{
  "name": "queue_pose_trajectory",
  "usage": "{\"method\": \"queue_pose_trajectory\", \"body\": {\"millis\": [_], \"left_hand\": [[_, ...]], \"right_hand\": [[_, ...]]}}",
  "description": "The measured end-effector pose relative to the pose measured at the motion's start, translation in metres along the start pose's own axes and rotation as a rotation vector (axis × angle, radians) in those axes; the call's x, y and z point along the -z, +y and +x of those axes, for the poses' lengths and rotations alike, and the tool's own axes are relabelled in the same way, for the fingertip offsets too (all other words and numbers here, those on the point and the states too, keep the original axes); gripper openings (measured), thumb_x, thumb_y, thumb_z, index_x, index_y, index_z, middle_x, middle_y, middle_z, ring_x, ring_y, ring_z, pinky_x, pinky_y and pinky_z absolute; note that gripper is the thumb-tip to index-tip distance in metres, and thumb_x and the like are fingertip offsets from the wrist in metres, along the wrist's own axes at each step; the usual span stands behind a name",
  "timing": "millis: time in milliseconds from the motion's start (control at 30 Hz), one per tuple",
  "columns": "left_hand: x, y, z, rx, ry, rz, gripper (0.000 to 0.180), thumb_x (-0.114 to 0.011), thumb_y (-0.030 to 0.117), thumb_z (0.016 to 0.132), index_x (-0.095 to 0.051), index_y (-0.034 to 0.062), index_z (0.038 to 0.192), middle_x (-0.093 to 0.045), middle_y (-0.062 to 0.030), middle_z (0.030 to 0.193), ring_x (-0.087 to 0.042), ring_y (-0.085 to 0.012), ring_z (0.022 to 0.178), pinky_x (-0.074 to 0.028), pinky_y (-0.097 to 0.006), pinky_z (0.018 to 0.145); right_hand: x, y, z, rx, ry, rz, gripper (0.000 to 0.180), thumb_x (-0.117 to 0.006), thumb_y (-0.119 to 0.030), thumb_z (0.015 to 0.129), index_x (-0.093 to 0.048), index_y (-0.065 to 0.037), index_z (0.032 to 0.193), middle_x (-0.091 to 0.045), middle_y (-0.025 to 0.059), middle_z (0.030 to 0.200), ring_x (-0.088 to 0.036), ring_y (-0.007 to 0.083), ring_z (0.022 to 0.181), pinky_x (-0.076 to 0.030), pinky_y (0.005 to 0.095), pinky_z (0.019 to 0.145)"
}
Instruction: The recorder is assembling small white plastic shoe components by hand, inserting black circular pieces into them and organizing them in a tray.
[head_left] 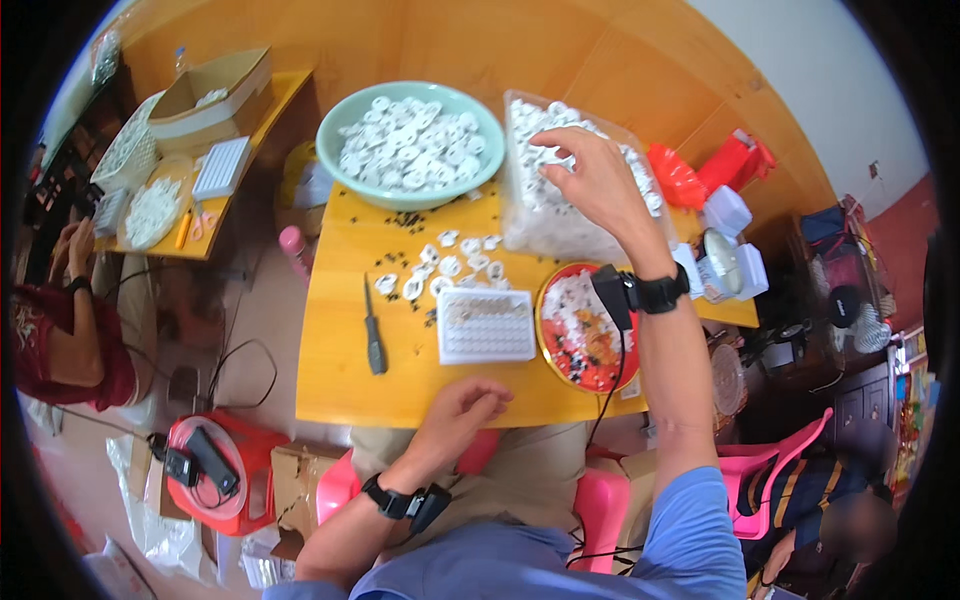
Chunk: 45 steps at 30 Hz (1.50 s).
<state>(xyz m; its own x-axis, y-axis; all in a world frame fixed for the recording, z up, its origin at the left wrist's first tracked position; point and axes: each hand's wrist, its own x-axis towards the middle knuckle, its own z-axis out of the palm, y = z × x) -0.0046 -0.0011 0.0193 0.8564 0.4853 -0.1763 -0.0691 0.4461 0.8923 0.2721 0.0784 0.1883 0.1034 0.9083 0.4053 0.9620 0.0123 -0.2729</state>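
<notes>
Spanning the middle of the view, a yellow wooden table (340,385), with everything else set on it or around it. Behind it, at far left, a second yellow table (262,108) bearing a cardboard box (205,95) and white trays, with another person's hand (75,245) beside it. On the near table's far edge, a pale green bowl (335,125) heaped with small white ring-shaped parts, and just right of that a clear plastic bag (520,225) filled with the same white parts. Reaching into the bag's open top, the right hand (590,180), fingers curled down among the parts, wrist strapped with a black band; cannot tell whether any part is actually pinched, since the fingertips are buried. Below the bag, a red round plate (600,375) with white parts and orange bits on it. Just left of the plate, a white rectangular tray (487,325) with rows of small cells. Resting at the table's near edge, just below the tray, the left hand (460,410), loosely curled, holding nothing visible. Scattered between bowl and tray, loose white parts (445,265) and tiny dark specks. Left of the tray, well apart, a black-handled tool (375,345) lying lengthwise.
</notes>
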Motion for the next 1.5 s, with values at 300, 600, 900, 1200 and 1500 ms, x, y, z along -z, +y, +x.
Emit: {"method": "queue_pose_trajectory", "body": {"millis": [300, 600, 900, 1200, 1500], "left_hand": [[0.004, -0.009, -0.001, 0.032, 0.021, 0.001, 0.019, -0.05, 0.009, 0.102, -0.061, -0.002, 0.113, -0.068, -0.011, 0.11, -0.065, -0.0173, 0.099, -0.053, -0.031, 0.09], [0.002, -0.006, 0.0, 0.036, 0.039, 0.025, 0.018, -0.051, 0.01, 0.101, -0.062, 0.0, 0.112, -0.069, -0.0108, 0.109, -0.066, -0.0173, 0.098, -0.053, -0.031, 0.088], [0.0, -0.004, -0.003, 0.048, 0.024, 0.032, 0.019, -0.05, 0.01, 0.102, -0.061, -0.0011, 0.113, -0.067, -0.0077, 0.109, -0.064, -0.0142, 0.099, -0.052, -0.03, 0.09], [0.0, -0.004, -0.003, 0.054, 0.033, 0.02, 0.018, -0.05, 0.01, 0.102, -0.061, -0.0008, 0.112, -0.068, -0.009, 0.109, -0.065, -0.0158, 0.099, -0.052, -0.03, 0.09], [0.0, -0.002, -0.003, 0.03, 0.032, 0.045, 0.018, -0.051, 0.011, 0.102, -0.062, -0.0001, 0.111, -0.069, -0.0105, 0.11, -0.066, -0.017, 0.099, -0.053, -0.03, 0.089]], "right_hand": [[-0.05, 0.09, 0.004, -0.103, -0.188, -0.032, 0.064, -0.074, -0.022, 0.073, -0.058, -0.007, 0.133, -0.053, 0.0212, 0.136, -0.047, 0.0356, 0.129, -0.039, 0.0408, 0.106], [-0.022, 0.078, 0.002, -0.364, -0.497, 0.285, 0.051, -0.069, -0.017, 0.073, -0.06, -0.009, 0.122, -0.058, 0.0057, 0.085, -0.05, 0.0128, 0.06, -0.042, 0.0297, 0.052], [-0.025, 0.093, -0.006, -0.311, -0.451, 0.344, 0.04, -0.074, -0.009, 0.072, -0.065, -0.01, 0.111, -0.059, 0.0034, 0.082, -0.052, 0.0125, 0.065, -0.043, 0.0288, 0.054], [-0.023, 0.094, -0.012, -0.402, -0.397, 0.491, 0.032, -0.072, -0.004, 0.073, -0.068, -0.009, 0.105, -0.06, 0.0026, 0.08, -0.052, 0.01, 0.064, -0.043, 0.0267, 0.057], [-0.024, 0.084, -0.01, -0.364, -0.354, 0.345, 0.035, -0.072, -0.007, 0.071, -0.07, -0.009, 0.106, -0.06, 0.003, 0.072, -0.057, 0.0112, 0.06, -0.045, 0.0278, 0.058]]}}
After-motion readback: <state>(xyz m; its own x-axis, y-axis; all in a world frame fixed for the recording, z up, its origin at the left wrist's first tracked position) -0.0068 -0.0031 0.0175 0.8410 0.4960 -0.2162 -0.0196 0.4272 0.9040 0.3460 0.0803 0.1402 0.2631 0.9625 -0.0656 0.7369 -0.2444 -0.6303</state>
